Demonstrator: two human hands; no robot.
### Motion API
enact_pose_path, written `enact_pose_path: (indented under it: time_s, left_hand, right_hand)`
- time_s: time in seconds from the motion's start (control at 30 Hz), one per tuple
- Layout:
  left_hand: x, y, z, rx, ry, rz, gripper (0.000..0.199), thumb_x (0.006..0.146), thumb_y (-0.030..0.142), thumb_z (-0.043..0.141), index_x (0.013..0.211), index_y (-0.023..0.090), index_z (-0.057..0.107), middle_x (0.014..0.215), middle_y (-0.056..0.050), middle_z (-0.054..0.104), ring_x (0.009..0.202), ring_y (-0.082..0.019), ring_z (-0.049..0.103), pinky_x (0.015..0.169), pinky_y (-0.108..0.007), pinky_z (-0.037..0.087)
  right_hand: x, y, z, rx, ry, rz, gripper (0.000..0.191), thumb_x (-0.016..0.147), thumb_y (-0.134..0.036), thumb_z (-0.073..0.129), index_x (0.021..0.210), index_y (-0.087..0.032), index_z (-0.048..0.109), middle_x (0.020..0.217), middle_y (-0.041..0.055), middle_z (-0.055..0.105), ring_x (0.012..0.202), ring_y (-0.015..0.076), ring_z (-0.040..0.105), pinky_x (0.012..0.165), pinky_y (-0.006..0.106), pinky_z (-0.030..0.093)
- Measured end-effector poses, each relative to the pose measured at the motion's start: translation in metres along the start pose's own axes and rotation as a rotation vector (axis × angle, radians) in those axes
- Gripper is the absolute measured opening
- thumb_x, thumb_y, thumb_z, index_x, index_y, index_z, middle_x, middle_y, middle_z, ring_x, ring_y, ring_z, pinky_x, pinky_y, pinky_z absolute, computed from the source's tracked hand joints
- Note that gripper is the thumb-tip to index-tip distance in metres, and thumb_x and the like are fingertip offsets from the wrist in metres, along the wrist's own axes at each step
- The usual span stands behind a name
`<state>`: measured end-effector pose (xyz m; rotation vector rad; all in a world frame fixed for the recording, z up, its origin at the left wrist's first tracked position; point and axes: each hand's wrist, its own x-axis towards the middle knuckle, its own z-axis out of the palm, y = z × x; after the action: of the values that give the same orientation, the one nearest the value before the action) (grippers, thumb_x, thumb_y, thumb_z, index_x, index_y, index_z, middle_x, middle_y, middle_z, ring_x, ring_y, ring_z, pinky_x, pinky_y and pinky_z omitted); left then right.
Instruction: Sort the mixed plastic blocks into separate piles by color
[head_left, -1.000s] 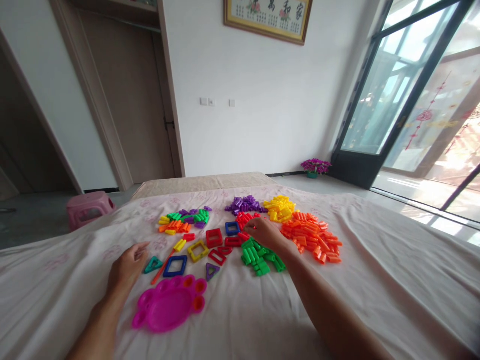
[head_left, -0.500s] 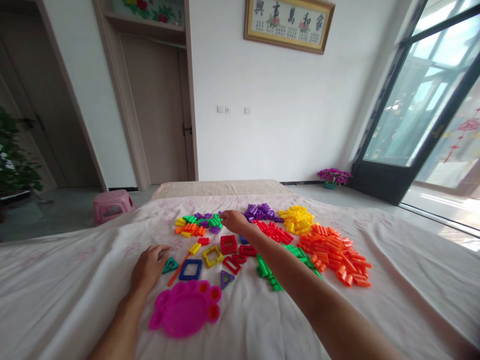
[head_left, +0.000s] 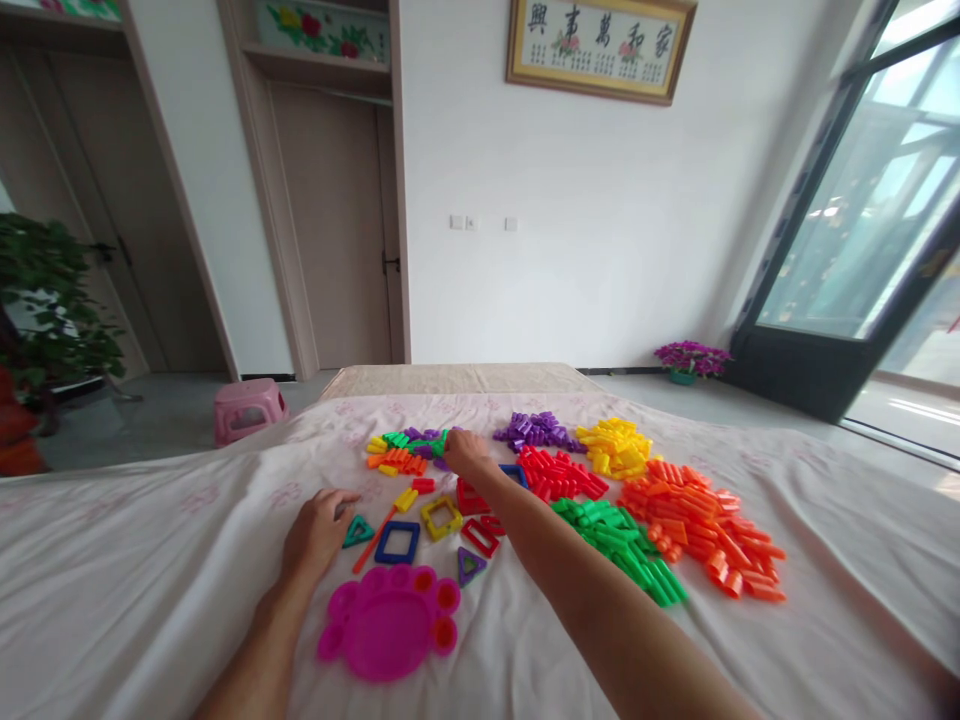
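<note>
My right hand [head_left: 466,452] reaches forward, its fingers bent down and pinched together at the right end of a mixed group of green and purple plastic pieces [head_left: 420,440]. What lies between its fingertips is too small or hidden to name. My left hand [head_left: 319,525] rests on the cloth with loosely curved fingers and the thumb apart, holding nothing that I can see. Just right of it lies a teal triangle frame [head_left: 358,532]. Orange pieces [head_left: 397,462] lie in a row in front of the mixed group, with a few yellow ones beside them.
A pink paw-shaped tray [head_left: 386,635] sits nearest me. Blue [head_left: 397,542], yellow [head_left: 441,518] and purple [head_left: 471,566] frames lie mid-cloth. Purple [head_left: 536,430], yellow [head_left: 615,447], red [head_left: 559,474], green [head_left: 619,545] and orange [head_left: 697,520] piles spread to the right.
The camera has turned slightly left, so the scene sits further right. My right hand has moved a little left and nearer at the mixed group. My left hand stays beside the teal triangle.
</note>
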<state>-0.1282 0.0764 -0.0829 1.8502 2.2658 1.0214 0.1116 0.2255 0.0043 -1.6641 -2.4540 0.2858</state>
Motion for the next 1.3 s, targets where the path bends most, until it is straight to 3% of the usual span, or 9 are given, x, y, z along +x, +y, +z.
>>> enact_pose_path:
  time_s: [0.3, 0.5, 0.63, 0.77, 0.9, 1.0, 1.13, 1.3]
  left_hand:
    - [0.001, -0.001, 0.001, 0.002, 0.012, 0.015, 0.033, 0.086, 0.026, 0.048, 0.101, 0.019, 0.077, 0.110, -0.009, 0.074, 0.105, -0.022, 0.067, 0.096, -0.031, 0.048]
    - [0.001, -0.002, 0.001, -0.007, 0.004, 0.024, 0.033, 0.086, 0.025, 0.048, 0.101, 0.019, 0.076, 0.111, -0.009, 0.073, 0.104, -0.022, 0.067, 0.097, -0.031, 0.048]
    - [0.002, -0.002, 0.002, -0.015, 0.001, 0.023, 0.033, 0.086, 0.026, 0.048, 0.101, 0.020, 0.077, 0.111, -0.009, 0.074, 0.105, -0.022, 0.067, 0.097, -0.031, 0.048]
    - [0.002, -0.003, 0.002, -0.018, 0.000, 0.017, 0.033, 0.086, 0.028, 0.048, 0.101, 0.020, 0.077, 0.111, -0.009, 0.074, 0.104, -0.023, 0.067, 0.097, -0.032, 0.049]
    - [0.002, -0.003, 0.001, -0.016, -0.002, 0.017, 0.032, 0.086, 0.026, 0.049, 0.101, 0.019, 0.076, 0.112, -0.009, 0.074, 0.105, -0.023, 0.067, 0.098, -0.032, 0.048]
    - [0.002, -0.005, 0.001, -0.020, -0.010, 0.020, 0.032, 0.085, 0.028, 0.049, 0.100, 0.021, 0.076, 0.111, -0.008, 0.074, 0.105, -0.022, 0.067, 0.097, -0.031, 0.049]
    - [0.001, -0.006, 0.001, -0.032, -0.020, 0.017, 0.033, 0.086, 0.032, 0.048, 0.101, 0.021, 0.076, 0.111, -0.008, 0.074, 0.106, -0.024, 0.067, 0.098, -0.033, 0.049]
    - [0.002, -0.011, 0.003, -0.023, -0.028, 0.007, 0.034, 0.084, 0.034, 0.049, 0.101, 0.021, 0.076, 0.111, -0.008, 0.073, 0.106, -0.025, 0.066, 0.097, -0.033, 0.048]
  right_hand:
    - [0.000, 0.019, 0.008, 0.102, 0.081, -0.010, 0.047, 0.082, -0.019, 0.063, 0.129, -0.018, 0.063, 0.121, 0.0147, 0.070, 0.108, 0.0259, 0.068, 0.079, 0.028, 0.047]
    - [0.003, 0.025, 0.007, 0.166, 0.080, -0.011, 0.035, 0.084, -0.013, 0.055, 0.113, -0.022, 0.072, 0.111, 0.0081, 0.075, 0.104, 0.0212, 0.068, 0.078, 0.024, 0.046]
    - [-0.002, 0.020, 0.003, 0.178, 0.078, -0.059, 0.048, 0.079, -0.012, 0.058, 0.124, -0.025, 0.069, 0.120, 0.0056, 0.073, 0.110, 0.0214, 0.066, 0.082, 0.024, 0.047]
    - [-0.007, 0.007, 0.007, 0.047, 0.023, -0.253, 0.056, 0.076, -0.017, 0.064, 0.131, -0.029, 0.066, 0.126, 0.0046, 0.070, 0.119, 0.0240, 0.062, 0.093, 0.029, 0.046]
    - [-0.013, -0.002, 0.012, -0.080, 0.026, -0.302, 0.046, 0.080, -0.026, 0.066, 0.126, -0.027, 0.069, 0.123, 0.0073, 0.071, 0.118, 0.0258, 0.062, 0.097, 0.033, 0.044]
    - [-0.021, -0.001, 0.002, -0.020, 0.083, -0.272, 0.040, 0.081, -0.031, 0.067, 0.121, -0.024, 0.071, 0.117, 0.0086, 0.073, 0.111, 0.0259, 0.065, 0.090, 0.030, 0.046]
    - [-0.043, 0.026, -0.027, 0.166, 0.108, -0.257, 0.041, 0.083, -0.040, 0.069, 0.120, -0.022, 0.071, 0.105, 0.0059, 0.075, 0.093, 0.0224, 0.068, 0.075, 0.026, 0.046]
    - [-0.094, 0.096, -0.058, 0.290, 0.125, -0.225, 0.039, 0.082, -0.032, 0.071, 0.118, -0.018, 0.072, 0.101, 0.0045, 0.075, 0.088, 0.0195, 0.067, 0.076, 0.025, 0.046]
